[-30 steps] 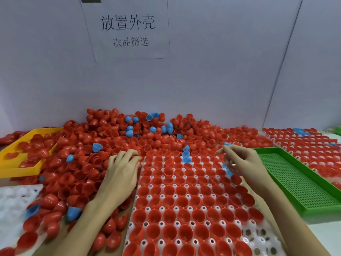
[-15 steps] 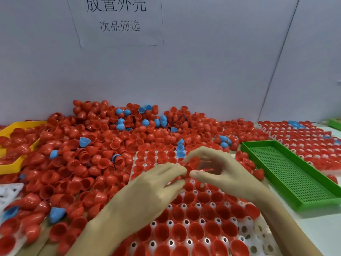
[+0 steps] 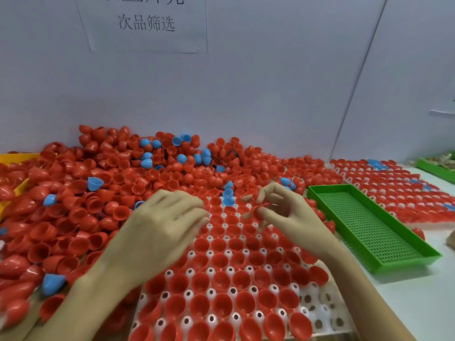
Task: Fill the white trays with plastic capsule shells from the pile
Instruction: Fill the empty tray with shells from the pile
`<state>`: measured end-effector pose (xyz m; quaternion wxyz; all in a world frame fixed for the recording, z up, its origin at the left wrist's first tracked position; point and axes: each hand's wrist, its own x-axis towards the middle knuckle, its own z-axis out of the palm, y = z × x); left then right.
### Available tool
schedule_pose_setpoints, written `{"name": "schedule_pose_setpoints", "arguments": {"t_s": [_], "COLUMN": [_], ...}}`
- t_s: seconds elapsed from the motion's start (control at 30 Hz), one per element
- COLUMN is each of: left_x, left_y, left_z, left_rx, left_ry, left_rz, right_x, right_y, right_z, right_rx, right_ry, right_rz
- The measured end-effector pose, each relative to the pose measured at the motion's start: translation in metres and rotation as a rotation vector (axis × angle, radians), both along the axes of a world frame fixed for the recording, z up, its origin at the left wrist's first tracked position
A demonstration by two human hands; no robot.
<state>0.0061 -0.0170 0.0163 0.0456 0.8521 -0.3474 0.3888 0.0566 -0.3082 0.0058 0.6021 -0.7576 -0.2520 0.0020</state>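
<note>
A big pile of red capsule shells (image 3: 103, 193), with a few blue ones mixed in, covers the table's left and back. In front of me a white tray (image 3: 317, 308) holds red shells in nearly all its cups; some cups at its right edge are bare. My left hand (image 3: 162, 227) hovers palm down over the tray's left side, blurred, fingers spread. My right hand (image 3: 283, 212) is above the tray's far end, thumb and fingers pinching a red shell (image 3: 261, 207).
A green perforated tray (image 3: 369, 227) lies right of the white tray. Behind it sits another tray filled with red shells (image 3: 398, 193). A yellow tray (image 3: 14, 158) shows at far left under the pile. A grey wall with a paper sign (image 3: 147, 23) stands behind.
My left hand left the pile and came over the tray beside my right hand, then drew slightly apart. My right hand moved toward the tray's far middle and now pinches a red shell.
</note>
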Motion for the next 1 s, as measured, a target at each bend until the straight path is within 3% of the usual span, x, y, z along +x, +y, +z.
{"name": "schedule_pose_setpoints", "arguments": {"t_s": [0.07, 0.23, 0.37, 0.53, 0.7, 1.0], "left_x": [0.013, 0.032, 0.043, 0.046, 0.05, 0.051], "left_y": [0.019, 0.05, 0.065, 0.066, 0.067, 0.07], "left_z": [-0.009, -0.035, -0.047, -0.049, -0.054, -0.057], "left_rx": [-0.028, -0.054, -0.112, -0.041, -0.034, -0.055], "left_ry": [0.084, 0.503, 0.673, 0.704, 0.709, 0.712], "left_rz": [0.174, 0.541, 0.599, 0.626, 0.623, 0.605], "right_x": [0.002, 0.002, -0.01, -0.058, -0.114, -0.132], "right_y": [-0.002, -0.009, -0.02, -0.045, -0.073, -0.073], "right_z": [-0.003, -0.002, 0.017, 0.021, 0.003, 0.002], "right_rx": [0.057, 0.035, -0.052, -0.3, -0.417, -0.702], "right_ry": [0.033, 0.03, 0.007, -0.084, -0.064, -0.06], "right_rz": [-0.046, -0.141, -0.222, -0.197, -0.19, -0.13]}}
